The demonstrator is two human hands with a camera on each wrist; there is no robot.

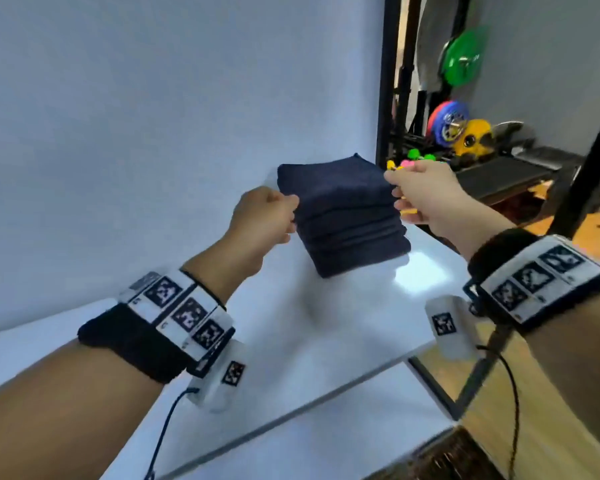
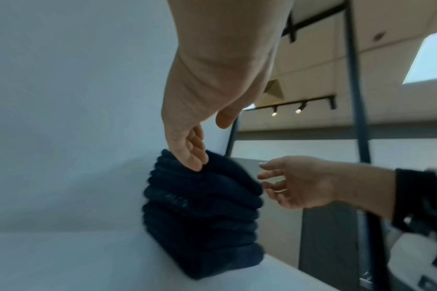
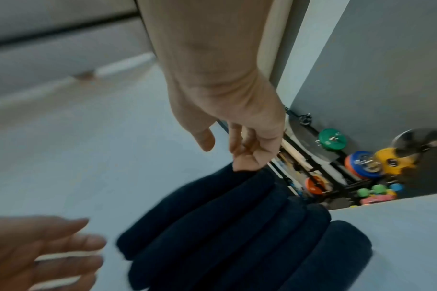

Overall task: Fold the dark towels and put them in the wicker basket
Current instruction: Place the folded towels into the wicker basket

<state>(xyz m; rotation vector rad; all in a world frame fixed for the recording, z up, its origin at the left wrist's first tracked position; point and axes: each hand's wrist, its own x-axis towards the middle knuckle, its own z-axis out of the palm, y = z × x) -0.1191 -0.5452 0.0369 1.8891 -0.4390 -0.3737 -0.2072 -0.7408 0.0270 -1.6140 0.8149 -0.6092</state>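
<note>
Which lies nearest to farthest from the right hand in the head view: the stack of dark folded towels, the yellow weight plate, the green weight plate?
1. Stack of dark folded towels, beside the right hand.
2. Yellow weight plate, behind, low on the rack.
3. Green weight plate, highest, at the back.

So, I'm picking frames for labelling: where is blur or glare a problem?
Head view: glare patch on the white table beside the towel stack. Left wrist view: the stack's lower edges smear. Right wrist view: the left hand is streaked, towels soft.
</note>
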